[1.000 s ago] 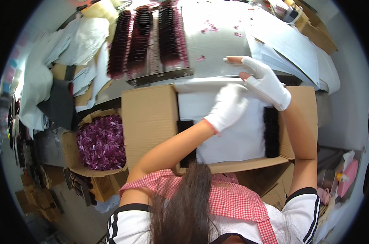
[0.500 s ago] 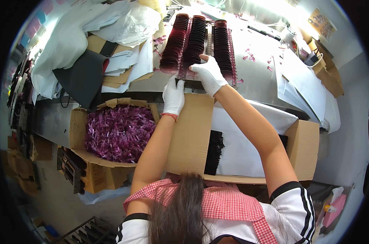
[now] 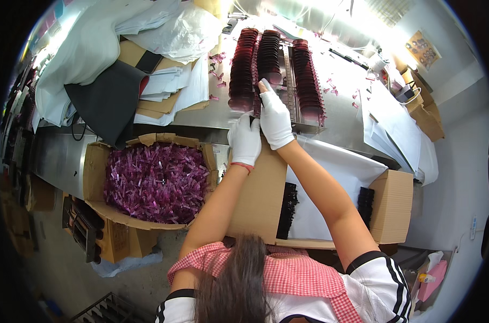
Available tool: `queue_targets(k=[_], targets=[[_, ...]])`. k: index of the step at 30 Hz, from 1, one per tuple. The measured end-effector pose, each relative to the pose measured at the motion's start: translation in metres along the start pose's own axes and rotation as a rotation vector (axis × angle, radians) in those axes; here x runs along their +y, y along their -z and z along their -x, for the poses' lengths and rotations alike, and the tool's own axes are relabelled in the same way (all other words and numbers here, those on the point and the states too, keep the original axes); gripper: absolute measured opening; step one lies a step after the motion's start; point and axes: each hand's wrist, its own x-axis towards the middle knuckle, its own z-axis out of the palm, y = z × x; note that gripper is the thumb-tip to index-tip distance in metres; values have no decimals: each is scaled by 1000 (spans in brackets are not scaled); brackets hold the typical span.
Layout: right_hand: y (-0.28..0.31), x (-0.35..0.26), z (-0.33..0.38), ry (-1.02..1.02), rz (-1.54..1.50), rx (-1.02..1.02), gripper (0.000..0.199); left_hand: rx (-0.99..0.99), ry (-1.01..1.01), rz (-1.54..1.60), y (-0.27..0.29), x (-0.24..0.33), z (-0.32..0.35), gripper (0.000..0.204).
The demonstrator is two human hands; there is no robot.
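On the metal worktop stands a rack with three rows of dark red tinted, lens-like discs, edged with pink clips. The left row and right row reach nearer to me than the middle row. My left hand, in a white glove, is closed at the near end of the left row. Beside it my right hand, gloved with bare fingertips, is closed too, its thumb pointing up between the left and middle rows. A dark part of the rack shows between both hands; the gloves hide the rest of it.
A cardboard box of purple clear plastic clips stands at left. Another carton, with white sheet and black toothed strips, lies below my right arm. Papers and a dark folder cover the left worktop; white sheets lie right.
The rows have come slightly right and nearer to me. My right hand has drawn back from the middle row, closer to my left hand, and the rack's front bar is now hidden.
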Motion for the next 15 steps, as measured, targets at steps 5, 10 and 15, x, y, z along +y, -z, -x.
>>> queue_targets(k=[5, 10, 15], targets=[[41, -5, -1, 23, -24, -27, 50, 239, 193, 497, 5, 29, 28, 48], [97, -45, 9, 42, -113, -415, 60, -349, 686, 1856, 29, 53, 29, 30], [112, -10, -23, -622, -675, -409, 76, -346, 992, 1656, 40, 68, 30, 5]])
